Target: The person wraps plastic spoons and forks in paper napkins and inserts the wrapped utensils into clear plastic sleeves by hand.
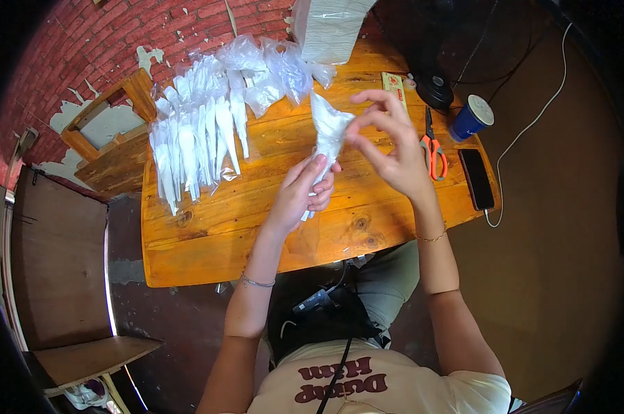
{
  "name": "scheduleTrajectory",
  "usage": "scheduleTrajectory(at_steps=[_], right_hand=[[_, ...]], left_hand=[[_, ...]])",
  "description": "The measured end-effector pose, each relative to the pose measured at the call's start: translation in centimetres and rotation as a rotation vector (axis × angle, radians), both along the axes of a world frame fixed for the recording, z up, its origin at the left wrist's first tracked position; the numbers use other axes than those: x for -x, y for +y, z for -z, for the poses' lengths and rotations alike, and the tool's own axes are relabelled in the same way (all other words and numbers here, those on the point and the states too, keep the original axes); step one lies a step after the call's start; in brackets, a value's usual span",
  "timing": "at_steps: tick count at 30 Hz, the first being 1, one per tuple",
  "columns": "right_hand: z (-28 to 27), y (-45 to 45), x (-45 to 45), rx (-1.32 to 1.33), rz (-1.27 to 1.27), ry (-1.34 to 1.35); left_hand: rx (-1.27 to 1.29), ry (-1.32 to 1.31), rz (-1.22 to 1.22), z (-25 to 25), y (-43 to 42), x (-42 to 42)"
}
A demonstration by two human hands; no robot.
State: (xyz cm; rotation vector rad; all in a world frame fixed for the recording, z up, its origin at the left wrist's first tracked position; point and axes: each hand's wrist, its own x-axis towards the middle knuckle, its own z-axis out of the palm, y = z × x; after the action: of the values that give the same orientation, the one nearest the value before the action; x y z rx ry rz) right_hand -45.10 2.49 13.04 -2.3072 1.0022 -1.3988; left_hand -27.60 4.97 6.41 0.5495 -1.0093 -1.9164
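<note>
A white napkin bundle (329,127), fanned at the top and narrow below, stands upright over the wooden table (257,238). My left hand (304,188) is wrapped round its lower part, where a thin white end sticks out beneath the fingers. Beside the fanned top is my right hand (388,141), its fingers apart and curved, the fingertips close to the napkin's right edge. Whether they touch it is hard to tell. Many similar white bundles (188,148) in clear wrapping lie in rows at the left of the table.
Behind are clear plastic bags (260,76) and a stack of white napkins (329,31). To the right lie orange-handled scissors (434,157), a phone (476,179) with a white cable (526,131), a blue cup (472,119) and a small packet (395,90).
</note>
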Motion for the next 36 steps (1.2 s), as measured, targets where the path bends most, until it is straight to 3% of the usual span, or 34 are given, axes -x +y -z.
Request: scheduleTrajectory(at_steps=[2, 6, 8, 11, 23, 26, 29, 32, 36], right_hand=[[0.1, 0.2, 0.4, -0.067, 0.061, -0.156], [2.2, 0.4, -0.1, -0.244, 0.015, -0.4], [2.7, 0.9, -0.8, -0.193, 0.002, -0.326], [2.2, 2.2, -2.2, -0.101, 0.008, -0.213], [3.2, 1.1, -2.4, -0.131, -0.036, -0.083], [2.3, 1.1, -1.6, -0.16, -0.045, -0.067], [1.3, 0.2, 0.0, -0.045, 0.162, -0.157], [0.3, 0.6, 0.4, -0.113, 0.172, -0.124], [3.0, 0.3, -0.7, -0.435, -0.037, -0.309]], left_hand=[[-0.048, 0.03, -0.017, 0.5, 0.1, -0.2], [-0.18, 0.477, 0.182, 1.8, 0.5, -0.3], [-0.237, 0.719, 0.318, 2.6, 0.4, -0.3], [-0.242, 0.767, 0.351, 2.6, 0.4, -0.3], [-0.158, 0.196, 0.005, 1.1, 0.8, 0.2], [-0.118, 0.184, 0.073, 1.8, 0.5, -0.3], [-0.143, 0.329, 0.154, 2.3, 0.4, -0.9], [-0.172, 0.414, 0.082, 2.4, 0.8, -0.4], [-0.216, 0.858, 0.365, 3.1, 0.7, 0.4]])
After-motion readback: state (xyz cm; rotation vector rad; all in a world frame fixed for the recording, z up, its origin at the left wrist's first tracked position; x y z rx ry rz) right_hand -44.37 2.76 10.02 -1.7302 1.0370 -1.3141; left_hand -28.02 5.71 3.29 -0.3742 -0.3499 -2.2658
